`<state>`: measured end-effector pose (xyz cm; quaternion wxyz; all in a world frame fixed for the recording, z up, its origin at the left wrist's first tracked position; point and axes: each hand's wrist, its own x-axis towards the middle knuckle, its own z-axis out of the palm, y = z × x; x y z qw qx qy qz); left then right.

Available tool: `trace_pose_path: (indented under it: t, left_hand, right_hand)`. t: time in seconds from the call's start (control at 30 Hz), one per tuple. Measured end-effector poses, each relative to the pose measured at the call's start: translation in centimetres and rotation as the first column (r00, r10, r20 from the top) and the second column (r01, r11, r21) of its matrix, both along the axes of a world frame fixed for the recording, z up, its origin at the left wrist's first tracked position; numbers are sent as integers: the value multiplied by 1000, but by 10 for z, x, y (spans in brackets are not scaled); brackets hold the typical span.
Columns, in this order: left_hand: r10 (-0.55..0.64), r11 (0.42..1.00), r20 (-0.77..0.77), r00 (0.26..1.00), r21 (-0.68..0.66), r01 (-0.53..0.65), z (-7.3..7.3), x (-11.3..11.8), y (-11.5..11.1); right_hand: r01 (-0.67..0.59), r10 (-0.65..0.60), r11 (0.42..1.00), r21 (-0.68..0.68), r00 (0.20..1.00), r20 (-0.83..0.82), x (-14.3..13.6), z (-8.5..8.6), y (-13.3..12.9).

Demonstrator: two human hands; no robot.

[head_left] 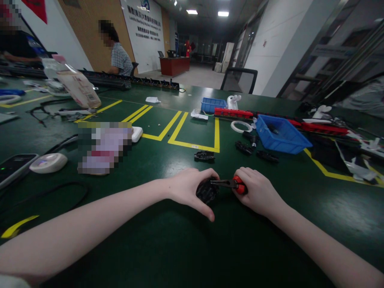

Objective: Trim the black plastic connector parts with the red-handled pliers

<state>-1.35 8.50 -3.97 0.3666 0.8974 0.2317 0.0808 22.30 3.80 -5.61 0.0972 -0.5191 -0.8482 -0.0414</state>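
Near the middle of the green table, my left hand [192, 189] is curved around a black part [207, 191], its thumb stretched out below. My right hand [257, 189] is wrapped round the red handles of long-nose pliers [225, 183]. The jaws of the pliers point left and reach the upper edge of the black part; whether they grip a piece of it is too small to tell. A similar black part [204, 155] lies just beyond my left hand. Two more dark parts [243, 147] [267, 156] lie beyond my right hand.
A blue bin [280, 134], a smaller blue basket [213, 105] and a white ring [241, 127] stand at the back right. Red strips [234, 113] run behind. On the left are a bottle [79, 88], a phone-like item [105, 150] and cables. A person [120, 58] sits beyond the table.
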Motion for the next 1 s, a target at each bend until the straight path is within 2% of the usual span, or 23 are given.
trace_pose_path:
  t: [0.27, 0.43, 0.77, 1.0]
  left_hand:
    - [8, 999, 23, 1000, 47, -9, -5, 1, -1]
    - [24, 996, 24, 999, 87, -26, -6, 2, -4]
    - [11, 999, 30, 999, 35, -12, -2, -1, -1]
    - [1, 991, 52, 999, 131, -7, -6, 2, -2]
  right_hand:
    - [6, -7, 999, -41, 1000, -22, -1, 2, 0]
    - [-12, 12, 1000, 9, 999, -32, 2, -1, 2]
    - [-82, 83, 993, 89, 996, -16, 7, -6, 4]
    - [-55, 57, 997, 58, 997, -43, 7, -5, 4]
